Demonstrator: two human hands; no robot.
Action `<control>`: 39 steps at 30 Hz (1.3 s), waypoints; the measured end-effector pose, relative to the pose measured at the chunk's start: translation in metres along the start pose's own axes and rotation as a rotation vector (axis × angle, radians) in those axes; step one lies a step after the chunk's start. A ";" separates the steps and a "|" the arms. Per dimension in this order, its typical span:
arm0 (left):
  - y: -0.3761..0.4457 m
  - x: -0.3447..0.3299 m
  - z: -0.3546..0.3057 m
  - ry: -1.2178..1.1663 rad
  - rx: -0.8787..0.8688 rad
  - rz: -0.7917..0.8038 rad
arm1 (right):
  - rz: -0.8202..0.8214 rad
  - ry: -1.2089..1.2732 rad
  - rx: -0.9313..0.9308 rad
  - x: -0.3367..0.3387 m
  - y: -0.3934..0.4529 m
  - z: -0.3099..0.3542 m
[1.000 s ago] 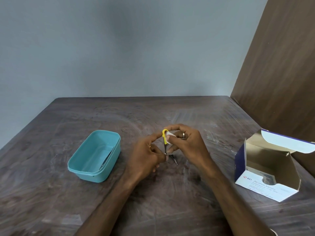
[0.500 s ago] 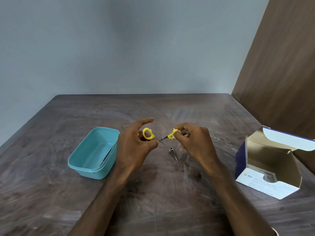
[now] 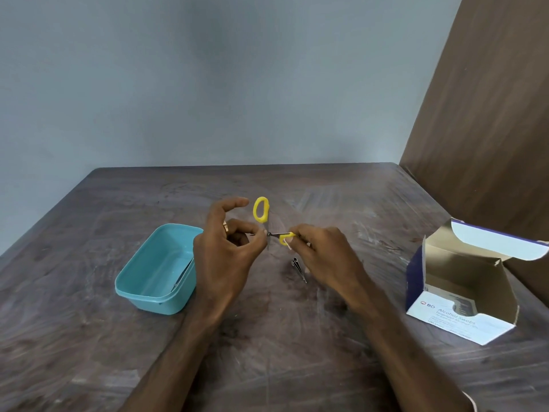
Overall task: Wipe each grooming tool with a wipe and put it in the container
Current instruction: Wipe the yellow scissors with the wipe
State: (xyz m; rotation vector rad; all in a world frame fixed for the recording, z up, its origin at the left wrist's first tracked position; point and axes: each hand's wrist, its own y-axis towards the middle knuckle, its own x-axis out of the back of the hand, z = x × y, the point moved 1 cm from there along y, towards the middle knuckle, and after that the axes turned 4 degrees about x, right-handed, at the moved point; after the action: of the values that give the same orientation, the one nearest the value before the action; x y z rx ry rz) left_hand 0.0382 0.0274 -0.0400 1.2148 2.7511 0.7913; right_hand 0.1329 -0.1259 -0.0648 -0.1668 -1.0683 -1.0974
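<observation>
Small scissors (image 3: 261, 210) with yellow handle loops are held spread open above the table's middle. One loop stands upright, the other points right. My left hand (image 3: 225, 251) pinches the scissors at the blades near the pivot, with the index finger lifted. My right hand (image 3: 320, 257) pinches the right-hand yellow loop, where a speck of white shows at the fingertips. Metal nail clippers (image 3: 298, 269) lie on the table just under my right hand. The teal container (image 3: 142, 289) sits to the left, with a thin metal tool (image 3: 181, 275) inside along its right wall.
An open white and blue box of alcohol swabs (image 3: 463, 292) stands at the right of the dark wooden table (image 3: 89, 337). A brown panel (image 3: 490, 114) rises behind the box, and a grey wall runs along the far table edge.
The scissors have gone from closed to spread wide, and one loop now points upward. My left hand shifted its pinch toward the pivot. My right hand kept the other loop.
</observation>
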 end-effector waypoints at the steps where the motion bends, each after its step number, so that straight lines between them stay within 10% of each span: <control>1: 0.000 0.000 0.000 -0.001 -0.009 -0.003 | 0.024 0.015 0.004 -0.001 0.000 -0.001; 39: 0.015 0.003 0.020 -0.113 0.223 -0.014 | -0.048 -0.054 0.352 -0.015 -0.006 0.017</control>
State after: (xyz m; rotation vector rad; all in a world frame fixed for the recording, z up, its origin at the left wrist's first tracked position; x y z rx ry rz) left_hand 0.0507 0.0465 -0.0496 1.2299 2.8092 0.4079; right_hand 0.1172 -0.1090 -0.0696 0.1105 -1.3013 -0.9345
